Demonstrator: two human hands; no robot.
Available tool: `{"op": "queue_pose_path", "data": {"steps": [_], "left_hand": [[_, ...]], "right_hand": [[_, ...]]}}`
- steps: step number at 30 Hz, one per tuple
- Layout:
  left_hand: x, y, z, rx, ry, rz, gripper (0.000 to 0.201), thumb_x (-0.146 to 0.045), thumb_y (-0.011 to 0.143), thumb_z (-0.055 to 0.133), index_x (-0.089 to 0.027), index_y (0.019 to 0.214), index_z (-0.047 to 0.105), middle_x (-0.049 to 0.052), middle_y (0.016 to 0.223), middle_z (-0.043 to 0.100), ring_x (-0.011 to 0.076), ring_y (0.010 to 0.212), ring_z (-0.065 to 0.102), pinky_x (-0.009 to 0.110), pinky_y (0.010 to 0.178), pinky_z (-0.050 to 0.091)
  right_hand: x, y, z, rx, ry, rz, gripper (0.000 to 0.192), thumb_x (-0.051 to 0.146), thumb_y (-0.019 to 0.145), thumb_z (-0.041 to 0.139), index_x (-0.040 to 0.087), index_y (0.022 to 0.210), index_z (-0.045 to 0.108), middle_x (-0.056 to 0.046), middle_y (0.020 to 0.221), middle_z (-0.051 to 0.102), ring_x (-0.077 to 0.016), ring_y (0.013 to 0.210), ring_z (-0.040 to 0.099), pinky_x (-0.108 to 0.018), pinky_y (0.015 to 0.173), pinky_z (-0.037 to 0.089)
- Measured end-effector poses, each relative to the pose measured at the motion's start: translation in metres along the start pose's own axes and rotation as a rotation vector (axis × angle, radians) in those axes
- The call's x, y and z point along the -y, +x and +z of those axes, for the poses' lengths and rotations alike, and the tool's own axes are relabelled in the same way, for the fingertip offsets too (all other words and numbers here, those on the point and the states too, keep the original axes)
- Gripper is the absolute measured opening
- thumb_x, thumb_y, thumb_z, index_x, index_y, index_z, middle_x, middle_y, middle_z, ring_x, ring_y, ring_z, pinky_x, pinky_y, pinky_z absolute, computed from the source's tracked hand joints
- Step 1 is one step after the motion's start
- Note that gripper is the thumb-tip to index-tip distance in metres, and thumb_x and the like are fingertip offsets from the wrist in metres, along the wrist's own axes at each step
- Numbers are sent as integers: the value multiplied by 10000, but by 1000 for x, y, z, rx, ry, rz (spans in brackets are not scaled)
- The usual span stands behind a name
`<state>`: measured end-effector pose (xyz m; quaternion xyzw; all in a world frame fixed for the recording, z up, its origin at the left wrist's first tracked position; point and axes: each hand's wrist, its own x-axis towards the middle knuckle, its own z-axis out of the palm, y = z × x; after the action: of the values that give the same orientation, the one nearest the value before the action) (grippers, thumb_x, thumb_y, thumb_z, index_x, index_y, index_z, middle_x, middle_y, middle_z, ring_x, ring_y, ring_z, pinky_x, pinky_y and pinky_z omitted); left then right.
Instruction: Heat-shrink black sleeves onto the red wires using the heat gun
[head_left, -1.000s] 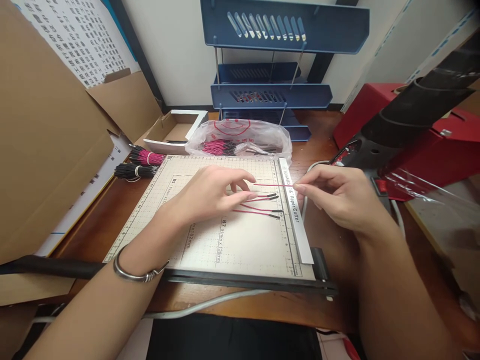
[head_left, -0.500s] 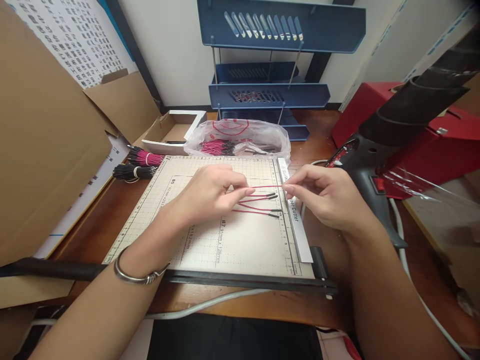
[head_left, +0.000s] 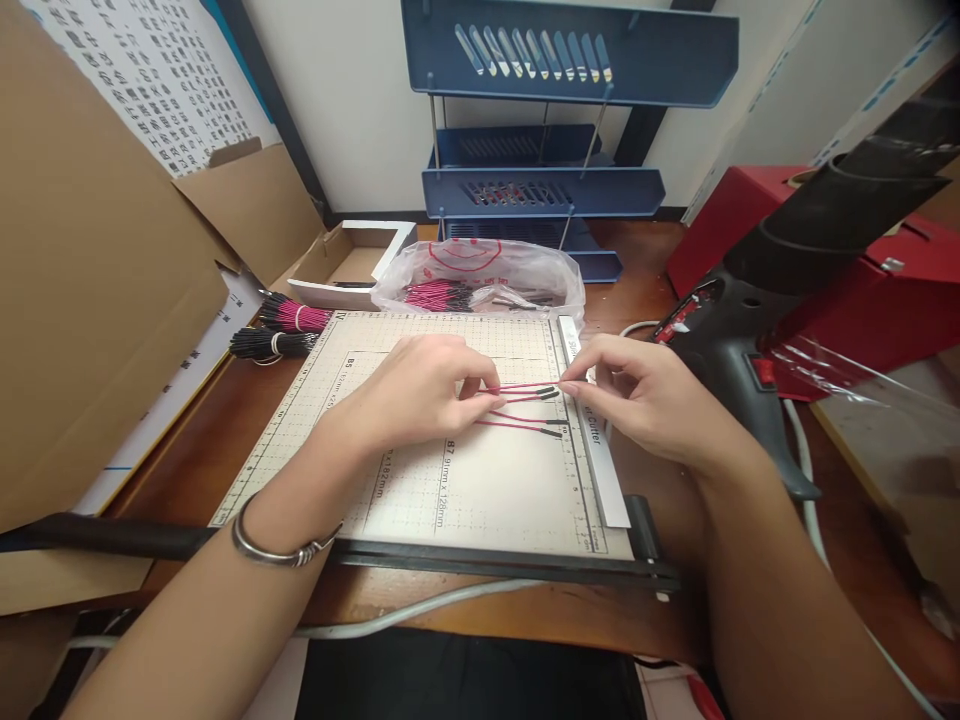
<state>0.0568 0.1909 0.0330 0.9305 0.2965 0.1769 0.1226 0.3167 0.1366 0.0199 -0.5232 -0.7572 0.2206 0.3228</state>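
A thin red wire (head_left: 529, 386) is stretched between my hands over the gridded board of a paper cutter (head_left: 495, 490). My left hand (head_left: 412, 395) is closed at the wire's left side, thumb and forefinger around it. Its far end, by the white ruler strip (head_left: 609, 490) marked with lettering, is pinched by my right hand (head_left: 652, 400); the fingertips hide that end. Just below, several more red wires (head_left: 517, 428) with black ends lie on the board. Their left portions disappear under my left hand.
Bundled red and black wires (head_left: 274, 343) lie left of the board. Behind it are a plastic bag (head_left: 480, 262) of wires, an open box (head_left: 352, 265) and a blue rack (head_left: 540, 190). A heat gun (head_left: 739, 330) stands at the right, before a red box (head_left: 840, 260).
Both hands have lowered the red wire slightly toward the board and the other wires. My right hand has shifted a little left, and the view has tilted slightly.
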Motion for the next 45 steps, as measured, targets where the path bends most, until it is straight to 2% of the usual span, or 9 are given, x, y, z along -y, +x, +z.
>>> {"op": "queue_pose_path", "data": {"steps": [5, 15, 20, 26, 31, 35, 41, 45], "left_hand": [[1, 0, -1, 35, -27, 0, 208, -286, 951, 626, -210, 867, 800, 30, 740, 740, 164, 665, 633, 289, 649, 414], [6, 0, -3, 18, -151, 29, 195, -258, 963, 635, -215, 928, 822, 25, 786, 787, 162, 701, 643, 278, 662, 435], [5, -1, -6, 24, -121, 26, 211, -286, 961, 625, -232, 946, 829, 21, 787, 789, 166, 698, 640, 290, 650, 432], [5, -4, -6, -110, 27, -56, 229, -291, 935, 601, -202, 840, 789, 32, 801, 767, 178, 698, 639, 319, 665, 426], [6, -2, 1, -19, 3, -18, 174, -242, 919, 609, -197, 858, 766, 28, 848, 749, 171, 719, 626, 312, 687, 435], [5, 0, 4, 31, -2, -22, 152, -240, 919, 631, -205, 896, 777, 28, 874, 745, 177, 764, 640, 308, 717, 443], [4, 1, 6, 39, -20, -6, 147, -225, 921, 636, -208, 906, 781, 31, 878, 749, 180, 775, 652, 301, 729, 452], [4, 1, 7, 46, -24, 2, 141, -225, 924, 642, -204, 897, 778, 33, 866, 743, 177, 762, 645, 295, 716, 449]], "right_hand": [[-4, 1, 3, 9, 7, -13, 110, 302, 891, 688, 198, 858, 703, -8, 796, 606, -103, 664, 474, -262, 594, 351], [1, 1, 2, -66, 29, -52, 123, 298, 900, 683, 189, 843, 693, 1, 797, 620, -95, 665, 493, -267, 607, 366], [0, 2, 3, -66, 45, -46, 135, 306, 906, 673, 191, 838, 687, -1, 796, 616, -100, 674, 498, -265, 604, 367], [-5, 0, 3, 23, 12, 32, 140, 324, 879, 693, 193, 828, 692, 6, 750, 571, -95, 608, 436, -268, 559, 330], [-2, 1, 6, 86, -69, -36, 91, 280, 860, 711, 205, 811, 723, -15, 842, 596, -111, 721, 497, -267, 648, 361], [0, 2, 9, 140, -111, -27, 96, 297, 875, 702, 229, 860, 768, -31, 882, 610, -133, 810, 547, -270, 711, 389], [-1, 4, 10, 32, -154, -9, 138, 279, 891, 658, 217, 837, 768, -30, 814, 602, -118, 709, 529, -269, 652, 382], [-3, 5, 13, 58, -193, -11, 141, 277, 893, 660, 228, 859, 788, -34, 793, 591, -125, 711, 527, -274, 657, 377]]}}
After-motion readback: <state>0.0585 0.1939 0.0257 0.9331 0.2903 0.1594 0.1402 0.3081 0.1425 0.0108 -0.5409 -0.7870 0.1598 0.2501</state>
